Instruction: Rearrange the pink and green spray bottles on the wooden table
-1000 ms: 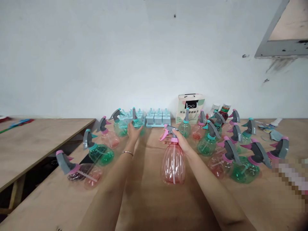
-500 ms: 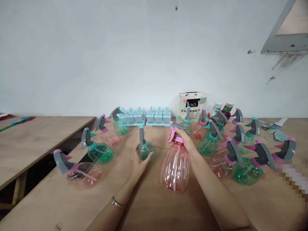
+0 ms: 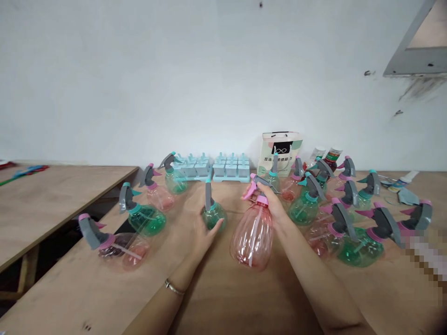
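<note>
My right hand point(image 3: 267, 197) grips a clear pink spray bottle point(image 3: 252, 237) by its pink and grey trigger head, fingers wrapped around the trigger. The bottle tilts a little, its base toward me, and a white dip tube shows inside. My left hand point(image 3: 205, 235) curls around the lower body of a green spray bottle point(image 3: 214, 215) with a teal collar and grey head, which stands upright on the wooden table point(image 3: 223, 302). Some of the left fingers are hidden behind that bottle.
Several pink and green spray bottles stand at the left, one being a pink bottle point(image 3: 131, 253), and more crowd the right, including a green bottle point(image 3: 361, 249). Along the wall are light-blue ice-pop moulds point(image 3: 231, 170), a paper bag point(image 3: 279, 153) and dark-red bottles point(image 3: 332, 159).
The pink spray bottle's base has shifted slightly upward in view, with my right hand still on its head. My left hand stays around the green bottle. The whole view has shifted slightly.
</note>
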Demonstrator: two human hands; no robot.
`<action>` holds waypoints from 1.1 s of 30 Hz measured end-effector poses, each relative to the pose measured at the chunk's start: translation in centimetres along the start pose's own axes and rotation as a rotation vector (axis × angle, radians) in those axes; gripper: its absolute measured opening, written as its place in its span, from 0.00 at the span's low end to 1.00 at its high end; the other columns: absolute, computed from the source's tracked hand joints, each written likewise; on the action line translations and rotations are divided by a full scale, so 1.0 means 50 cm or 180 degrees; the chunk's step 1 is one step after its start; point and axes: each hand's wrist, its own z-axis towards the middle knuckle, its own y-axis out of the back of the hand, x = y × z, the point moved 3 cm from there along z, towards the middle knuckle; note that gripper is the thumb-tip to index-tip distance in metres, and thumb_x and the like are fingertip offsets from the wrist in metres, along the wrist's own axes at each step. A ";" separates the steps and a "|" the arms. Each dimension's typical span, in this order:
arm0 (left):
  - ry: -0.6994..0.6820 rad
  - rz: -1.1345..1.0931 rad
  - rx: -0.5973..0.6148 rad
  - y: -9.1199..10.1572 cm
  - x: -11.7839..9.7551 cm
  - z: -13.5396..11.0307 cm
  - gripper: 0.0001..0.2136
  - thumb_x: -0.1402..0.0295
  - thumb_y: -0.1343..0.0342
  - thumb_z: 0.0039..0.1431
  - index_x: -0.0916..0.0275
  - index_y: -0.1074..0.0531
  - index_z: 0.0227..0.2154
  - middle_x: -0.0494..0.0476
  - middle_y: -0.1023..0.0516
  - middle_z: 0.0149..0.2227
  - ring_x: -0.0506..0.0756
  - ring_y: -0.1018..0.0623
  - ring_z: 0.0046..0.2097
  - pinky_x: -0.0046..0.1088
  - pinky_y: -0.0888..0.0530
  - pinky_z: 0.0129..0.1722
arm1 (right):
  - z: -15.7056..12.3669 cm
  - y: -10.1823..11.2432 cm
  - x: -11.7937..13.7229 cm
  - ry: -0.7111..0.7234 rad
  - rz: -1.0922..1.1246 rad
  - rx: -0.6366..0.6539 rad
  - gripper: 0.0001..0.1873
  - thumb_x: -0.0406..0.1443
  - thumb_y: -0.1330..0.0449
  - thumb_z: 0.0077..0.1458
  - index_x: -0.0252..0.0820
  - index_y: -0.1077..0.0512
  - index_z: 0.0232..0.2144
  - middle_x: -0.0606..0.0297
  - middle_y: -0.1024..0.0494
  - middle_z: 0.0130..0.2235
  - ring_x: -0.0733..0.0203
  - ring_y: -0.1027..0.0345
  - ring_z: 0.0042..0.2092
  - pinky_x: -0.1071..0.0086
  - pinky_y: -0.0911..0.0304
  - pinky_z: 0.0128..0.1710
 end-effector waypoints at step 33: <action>-0.0056 -0.0199 0.0142 -0.015 -0.026 -0.005 0.35 0.56 0.40 0.57 0.58 0.49 0.63 0.66 0.40 0.64 0.64 0.38 0.66 0.48 0.42 0.67 | -0.024 -0.019 0.011 0.0038 -0.0051 0.0625 0.17 0.50 0.34 0.47 0.44 0.26 0.31 0.63 0.19 0.31 0.52 0.22 0.42 0.63 0.26 0.40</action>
